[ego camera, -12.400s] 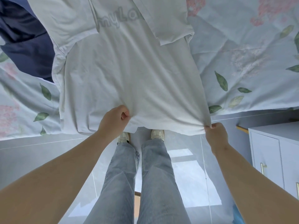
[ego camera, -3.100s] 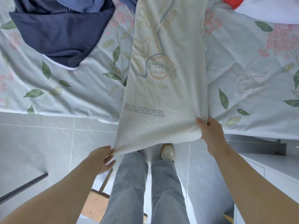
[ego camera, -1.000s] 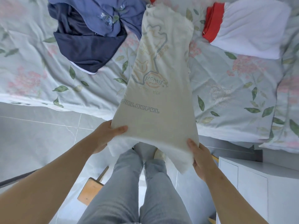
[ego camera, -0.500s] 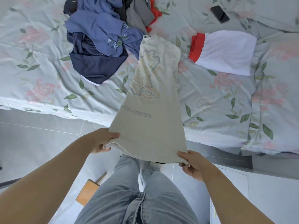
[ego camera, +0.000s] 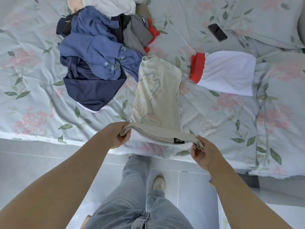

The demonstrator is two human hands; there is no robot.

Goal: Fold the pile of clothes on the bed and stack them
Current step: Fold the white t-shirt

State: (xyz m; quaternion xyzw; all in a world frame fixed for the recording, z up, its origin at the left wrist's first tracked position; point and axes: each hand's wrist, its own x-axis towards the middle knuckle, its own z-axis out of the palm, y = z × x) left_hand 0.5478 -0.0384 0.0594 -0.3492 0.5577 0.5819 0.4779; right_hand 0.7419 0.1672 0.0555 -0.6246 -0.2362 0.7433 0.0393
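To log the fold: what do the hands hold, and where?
The cream T-shirt, by its near end: left hand on one corner, right hand on the other.

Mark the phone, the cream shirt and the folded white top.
phone (ego camera: 217,32), head view, middle of its dark screen.
cream shirt (ego camera: 156,96), head view, printed front.
white top (ego camera: 229,73), head view, its white middle.

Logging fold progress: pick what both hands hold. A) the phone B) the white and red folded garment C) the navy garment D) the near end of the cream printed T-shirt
D: the left hand and right hand each pinch a near corner of the cream T-shirt, its far end on the bed.
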